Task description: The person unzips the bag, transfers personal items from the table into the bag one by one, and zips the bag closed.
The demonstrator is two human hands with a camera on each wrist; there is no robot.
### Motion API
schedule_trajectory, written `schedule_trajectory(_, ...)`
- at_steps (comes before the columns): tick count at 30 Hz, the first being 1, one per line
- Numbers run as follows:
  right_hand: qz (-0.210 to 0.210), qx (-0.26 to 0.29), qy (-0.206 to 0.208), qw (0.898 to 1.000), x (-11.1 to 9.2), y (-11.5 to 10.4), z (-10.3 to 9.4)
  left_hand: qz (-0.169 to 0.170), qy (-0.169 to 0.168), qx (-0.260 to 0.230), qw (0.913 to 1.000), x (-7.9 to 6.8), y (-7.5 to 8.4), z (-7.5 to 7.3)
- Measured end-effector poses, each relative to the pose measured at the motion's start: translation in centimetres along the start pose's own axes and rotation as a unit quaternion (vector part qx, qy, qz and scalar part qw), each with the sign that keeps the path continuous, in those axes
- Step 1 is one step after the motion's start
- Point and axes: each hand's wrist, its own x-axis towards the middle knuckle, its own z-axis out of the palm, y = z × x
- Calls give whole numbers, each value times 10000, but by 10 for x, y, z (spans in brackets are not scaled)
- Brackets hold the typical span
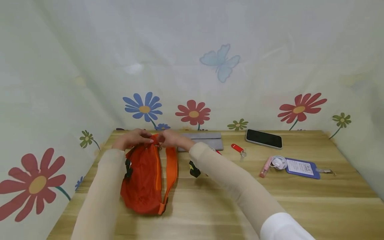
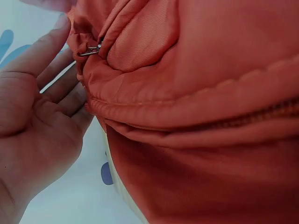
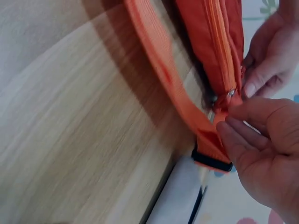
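Note:
An orange-red waist bag (image 1: 141, 186) lies lengthwise at the left of the table, its zipper running along the right side. My left hand (image 1: 133, 138) is at the bag's far end, the thumb at its edge and the fingers behind it; in the left wrist view, that hand (image 2: 42, 102) touches the fabric near a metal zipper pull (image 2: 91, 50). My right hand (image 1: 172, 138) pinches the orange webbing at that same end, beside the zipper. From there the orange strap (image 3: 163, 70) loops along the bag's right side, with a black slider (image 3: 212, 160) on it.
Behind my right forearm lie a grey flat case (image 1: 204, 136) and a black buckle (image 1: 194, 169). Farther right are a red key fob (image 1: 237, 148) with a key, a phone (image 1: 264, 138), a pink tube (image 1: 265, 167), a coiled white cable (image 1: 279, 162) and a blue badge holder (image 1: 303, 167).

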Motion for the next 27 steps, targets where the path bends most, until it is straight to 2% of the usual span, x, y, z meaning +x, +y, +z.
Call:
schedule_trajectory(3, -19, 46, -146, 9999, -3, 6, -5, -58, -58, 34, 10000, 5, 3, -1)
schedule_trajectory(7, -53, -52, -159, 9998, -2, 8, 0, -112, -74, 63, 9999, 9, 1, -1)
schedule_trajectory(11, -154, -367, -12, 9992, -2, 8, 8, -53, -25, 470, 9989, 16, -1, -1)
schedule_trajectory(14, -336, -713, 145, 9968, -1, 11, 14, 347, -16, 929, 9951, 20, -2, -4)
schedule_trajectory(18, -503, -842, 352, 9946, -4, 13, 16, 984, -17, 1127, 9887, 23, -2, -9)
schedule_trajectory(20, -489, -704, 449, 9953, -7, 13, 16, 1087, -34, 1086, 9881, 23, -3, -10)
schedule_trajectory(23, -384, -350, 588, 9969, -13, 13, 16, 1032, -52, 1030, 9893, 27, -5, -8)
schedule_trajectory(26, -132, 152, 798, 9966, -19, 15, 17, 917, -110, 932, 9914, 34, -5, -3)
schedule_trajectory(27, -30, 480, 834, 9954, -21, 15, 17, 917, -111, 940, 9913, 37, -5, -1)
